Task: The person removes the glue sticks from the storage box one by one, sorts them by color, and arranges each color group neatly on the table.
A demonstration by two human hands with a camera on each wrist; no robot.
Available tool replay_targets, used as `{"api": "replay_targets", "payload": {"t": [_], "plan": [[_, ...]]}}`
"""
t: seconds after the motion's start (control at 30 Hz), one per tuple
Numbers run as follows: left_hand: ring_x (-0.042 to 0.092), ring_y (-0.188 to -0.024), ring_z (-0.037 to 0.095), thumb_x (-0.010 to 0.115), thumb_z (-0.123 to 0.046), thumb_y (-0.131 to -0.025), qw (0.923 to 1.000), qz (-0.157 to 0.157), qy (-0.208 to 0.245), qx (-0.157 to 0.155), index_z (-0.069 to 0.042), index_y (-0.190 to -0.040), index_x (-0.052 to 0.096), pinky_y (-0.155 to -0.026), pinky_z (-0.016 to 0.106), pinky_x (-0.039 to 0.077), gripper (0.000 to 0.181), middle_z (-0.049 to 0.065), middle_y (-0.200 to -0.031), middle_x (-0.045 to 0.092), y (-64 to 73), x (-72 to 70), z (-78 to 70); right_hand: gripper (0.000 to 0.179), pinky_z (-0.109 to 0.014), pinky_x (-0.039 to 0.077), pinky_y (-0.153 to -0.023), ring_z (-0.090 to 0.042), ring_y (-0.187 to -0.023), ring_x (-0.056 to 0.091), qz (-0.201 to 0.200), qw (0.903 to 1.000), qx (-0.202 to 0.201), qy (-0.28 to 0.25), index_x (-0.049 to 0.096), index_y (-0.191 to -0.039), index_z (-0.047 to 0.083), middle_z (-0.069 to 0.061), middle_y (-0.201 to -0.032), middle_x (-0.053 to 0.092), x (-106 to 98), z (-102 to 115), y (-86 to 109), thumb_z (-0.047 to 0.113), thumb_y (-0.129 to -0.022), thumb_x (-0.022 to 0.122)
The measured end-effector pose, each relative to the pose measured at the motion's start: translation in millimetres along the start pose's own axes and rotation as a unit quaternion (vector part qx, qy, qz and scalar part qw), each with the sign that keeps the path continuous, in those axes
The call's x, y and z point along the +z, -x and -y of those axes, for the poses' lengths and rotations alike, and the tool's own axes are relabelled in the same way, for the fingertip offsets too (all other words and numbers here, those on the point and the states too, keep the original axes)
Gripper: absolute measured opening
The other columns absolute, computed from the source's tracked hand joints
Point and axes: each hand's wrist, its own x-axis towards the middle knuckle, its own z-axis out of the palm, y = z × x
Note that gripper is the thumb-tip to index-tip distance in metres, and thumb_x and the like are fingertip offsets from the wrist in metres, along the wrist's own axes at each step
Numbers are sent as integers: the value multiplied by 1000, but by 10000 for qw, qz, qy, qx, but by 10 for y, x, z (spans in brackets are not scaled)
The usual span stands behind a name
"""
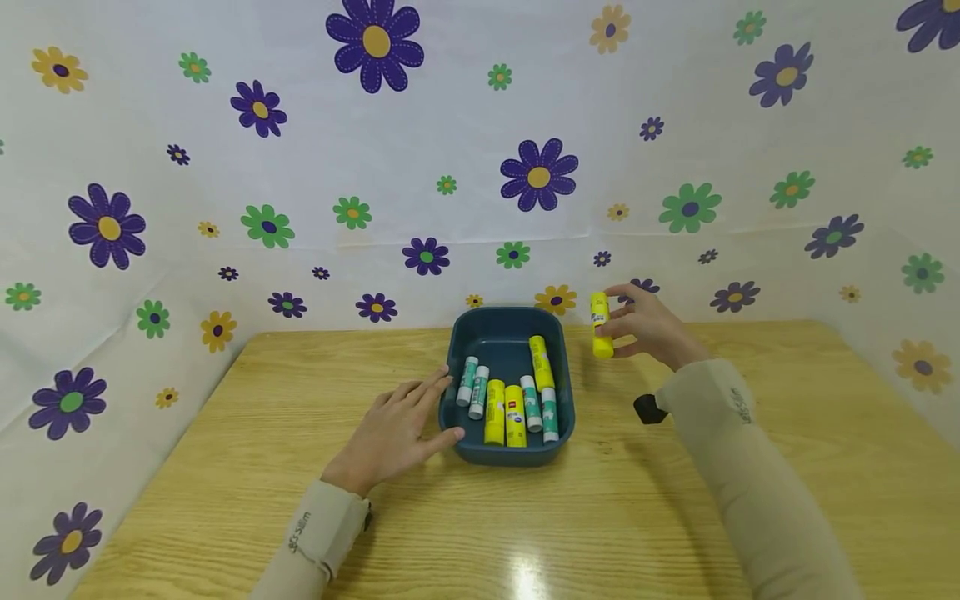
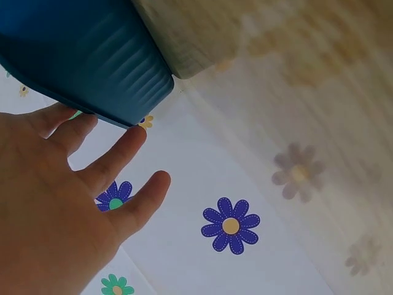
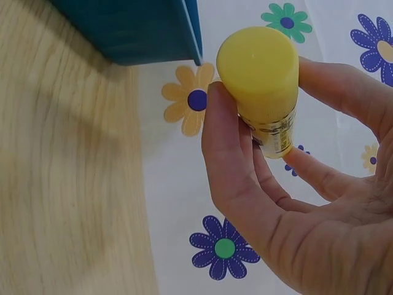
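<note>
A yellow glue stick (image 1: 602, 325) stands nearly upright in the grip of my right hand (image 1: 651, 327), raised above the table to the right of a dark blue bin (image 1: 510, 458). The right wrist view shows the fingers and thumb round the glue stick (image 3: 261, 80), its yellow end toward the camera. My left hand (image 1: 393, 429) has its fingers spread, with the fingertips at the bin's left rim; in the left wrist view the hand (image 2: 67, 172) touches that rim. Inside the bin lie several yellow glue sticks (image 1: 495, 412) and several smaller white-and-teal glue sticks (image 1: 478, 392).
The wooden table (image 1: 262, 417) reaches back to a white cloth (image 1: 450, 125) printed with purple, green and orange flowers. A small black object (image 1: 649, 409) shows beside the right sleeve cuff.
</note>
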Motion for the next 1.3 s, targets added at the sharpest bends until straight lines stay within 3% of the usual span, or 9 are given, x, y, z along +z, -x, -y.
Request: {"api": "replay_targets", "payload": {"t": [0.53,0.73,1.3], "plan": [[33,-144,40,53,-61,-98,9998,96,28,152,-4,-156,38,-114,64,27,83,11,-165,29,-49,-40,-7,82,-57,50,-97,-45,-117,53,138,9996,175,142,10,-160,-1,-38,-147,30,-111,-271,108,2,-96,63],[35,-143,41,54,-59,-98,9998,69,98,154,-4,-156,38,-114,64,26,81,11,-164,30,-10,-29,26,82,-56,51,-98,-45,-117,55,192,9993,250,222,13,-159,0,-37,-146,31,-110,-373,117,4,-96,65],[35,-144,38,52,-62,-98,9998,91,161,82,-5,-156,38,-115,63,27,83,9,-165,29,-2,-7,39,85,-49,58,-88,-45,-116,56,69,9962,789,355,15,-158,-3,-40,-146,30,-175,-705,83,0,-92,68]]}}
